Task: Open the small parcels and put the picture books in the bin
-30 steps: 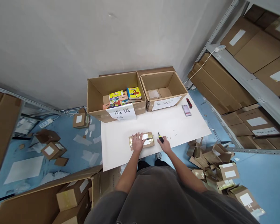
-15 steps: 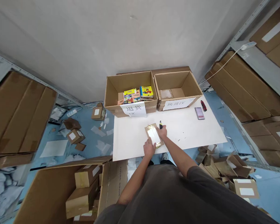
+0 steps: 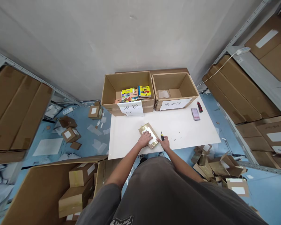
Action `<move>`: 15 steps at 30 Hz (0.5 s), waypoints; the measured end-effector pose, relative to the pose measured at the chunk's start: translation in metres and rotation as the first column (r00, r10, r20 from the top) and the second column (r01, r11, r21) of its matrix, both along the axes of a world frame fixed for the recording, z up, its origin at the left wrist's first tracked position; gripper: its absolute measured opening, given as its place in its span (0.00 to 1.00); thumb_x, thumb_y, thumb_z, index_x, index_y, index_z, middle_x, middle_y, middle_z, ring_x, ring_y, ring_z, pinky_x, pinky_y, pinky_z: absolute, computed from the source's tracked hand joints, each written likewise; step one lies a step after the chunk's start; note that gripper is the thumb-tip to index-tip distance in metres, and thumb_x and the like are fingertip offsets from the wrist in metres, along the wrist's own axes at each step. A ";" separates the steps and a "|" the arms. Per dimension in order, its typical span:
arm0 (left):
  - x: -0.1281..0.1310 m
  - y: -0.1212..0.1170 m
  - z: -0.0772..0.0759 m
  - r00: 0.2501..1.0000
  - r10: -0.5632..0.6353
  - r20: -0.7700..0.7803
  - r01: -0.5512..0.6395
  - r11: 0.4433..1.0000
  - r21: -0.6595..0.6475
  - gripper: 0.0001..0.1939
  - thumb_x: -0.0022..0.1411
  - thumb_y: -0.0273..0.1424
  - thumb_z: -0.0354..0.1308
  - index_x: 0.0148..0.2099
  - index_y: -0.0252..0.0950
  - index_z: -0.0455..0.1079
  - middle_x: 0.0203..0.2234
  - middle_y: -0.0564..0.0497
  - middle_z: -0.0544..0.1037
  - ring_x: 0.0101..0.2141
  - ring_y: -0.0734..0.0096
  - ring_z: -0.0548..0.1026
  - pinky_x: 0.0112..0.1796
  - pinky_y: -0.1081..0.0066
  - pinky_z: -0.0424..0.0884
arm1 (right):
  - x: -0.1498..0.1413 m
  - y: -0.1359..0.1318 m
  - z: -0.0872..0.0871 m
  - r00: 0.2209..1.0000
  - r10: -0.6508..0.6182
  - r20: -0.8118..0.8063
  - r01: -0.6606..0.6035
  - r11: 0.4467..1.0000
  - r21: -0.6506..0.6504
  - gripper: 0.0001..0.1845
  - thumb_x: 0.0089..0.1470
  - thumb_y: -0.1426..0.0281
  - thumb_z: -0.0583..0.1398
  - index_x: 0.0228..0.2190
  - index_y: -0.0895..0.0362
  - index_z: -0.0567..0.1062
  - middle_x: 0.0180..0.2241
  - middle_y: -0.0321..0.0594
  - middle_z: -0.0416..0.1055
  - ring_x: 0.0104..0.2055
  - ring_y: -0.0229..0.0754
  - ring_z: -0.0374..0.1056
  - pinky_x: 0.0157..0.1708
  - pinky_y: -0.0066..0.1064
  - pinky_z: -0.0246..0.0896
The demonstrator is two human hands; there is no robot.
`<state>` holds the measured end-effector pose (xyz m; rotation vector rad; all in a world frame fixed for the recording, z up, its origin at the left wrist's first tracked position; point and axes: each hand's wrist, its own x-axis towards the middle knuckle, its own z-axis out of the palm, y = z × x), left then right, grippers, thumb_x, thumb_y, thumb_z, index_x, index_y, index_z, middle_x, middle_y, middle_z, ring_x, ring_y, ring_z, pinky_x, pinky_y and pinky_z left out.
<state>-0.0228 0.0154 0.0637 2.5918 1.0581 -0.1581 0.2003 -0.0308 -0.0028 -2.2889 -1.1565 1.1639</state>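
Note:
A small flat cardboard box (image 3: 152, 131) with shiny brown tape and a white label lies turned at an angle on the white table (image 3: 128, 131). My left hand (image 3: 144, 139) rests on top of it, fingers stretched flat across the label. Closed around a black and yellow utility knife (image 3: 162, 136), my right hand (image 3: 164, 143) is at the box's right corner. The knife points away from me. Whether the right thumb touches the box is too small to tell.
Behind stand two open cartons with paper signs: the left carton (image 3: 107, 107) holds several colourful books (image 3: 144, 91), the right carton (image 3: 193, 87) a clear packet. A phone (image 3: 195, 114) and a red-black cutter (image 3: 199, 107) lie right. A large carton (image 3: 37, 187) of boxes stands lower left.
The box has turned on the table, its far end swinging left. My left hand has moved from its near edge onto its top. The right hand with the knife has come nearer to me.

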 end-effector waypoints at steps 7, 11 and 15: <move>0.010 -0.038 -0.014 0.905 0.425 -0.007 -0.425 0.905 0.029 0.29 0.57 0.30 0.69 0.60 0.35 0.67 0.66 0.35 0.65 0.68 0.45 0.59 0.64 0.50 0.55 | -0.038 0.071 0.016 0.971 0.235 0.050 -0.238 0.967 0.086 0.22 0.52 0.57 0.67 0.44 0.51 0.68 0.39 0.42 0.78 0.38 0.48 0.75 0.35 0.32 0.64; 0.011 -0.035 -0.019 0.861 0.503 -0.074 -0.508 0.859 -0.060 0.37 0.53 0.28 0.71 0.63 0.34 0.63 0.70 0.33 0.60 0.71 0.46 0.56 0.66 0.51 0.53 | -0.022 0.067 0.021 0.922 0.384 -0.052 -0.368 0.910 0.191 0.16 0.59 0.52 0.60 0.42 0.49 0.69 0.32 0.34 0.76 0.33 0.44 0.73 0.31 0.29 0.63; 0.012 -0.026 -0.020 0.850 0.522 -0.067 -0.526 0.845 -0.100 0.45 0.50 0.28 0.74 0.67 0.32 0.60 0.67 0.30 0.64 0.70 0.46 0.58 0.66 0.55 0.54 | 0.019 0.051 0.031 0.772 0.606 -0.190 -0.583 0.795 0.166 0.16 0.66 0.52 0.53 0.38 0.51 0.71 0.29 0.31 0.75 0.24 0.37 0.70 0.30 0.26 0.63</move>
